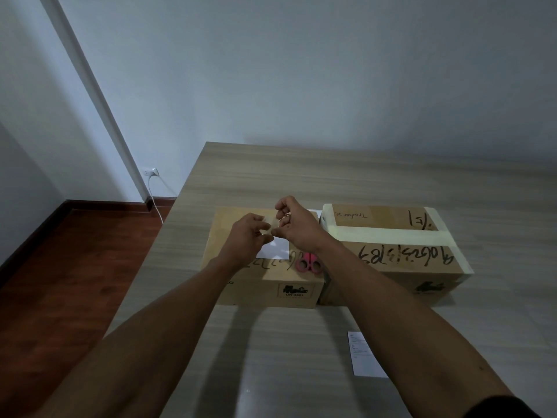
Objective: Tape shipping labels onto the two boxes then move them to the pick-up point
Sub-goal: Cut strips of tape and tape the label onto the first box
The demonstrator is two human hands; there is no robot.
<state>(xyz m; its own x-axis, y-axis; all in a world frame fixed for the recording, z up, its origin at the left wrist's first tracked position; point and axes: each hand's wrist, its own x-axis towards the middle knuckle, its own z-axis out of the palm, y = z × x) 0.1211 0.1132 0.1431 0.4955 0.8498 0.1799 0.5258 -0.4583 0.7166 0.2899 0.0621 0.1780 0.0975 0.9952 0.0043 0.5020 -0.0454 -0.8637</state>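
Note:
Two cardboard boxes stand side by side on the table. On top of the left box [241, 285] lies a white shipping label [275, 250], partly hidden by my hands. Above it, my left hand [247, 236] and my right hand [297, 226] pinch a short strip of clear tape [272, 226] between their fingertips. The right box [401, 260] is bound with pale tape and carries black handwriting. A second white label [363, 354] lies flat on the table in front of the boxes.
Pink-handled scissors [307, 263] rest on the left box near its right edge. The wooden table [301, 182] reaches back to the wall. Left of it is brown floor, with a wall socket [150, 172] and a white cable.

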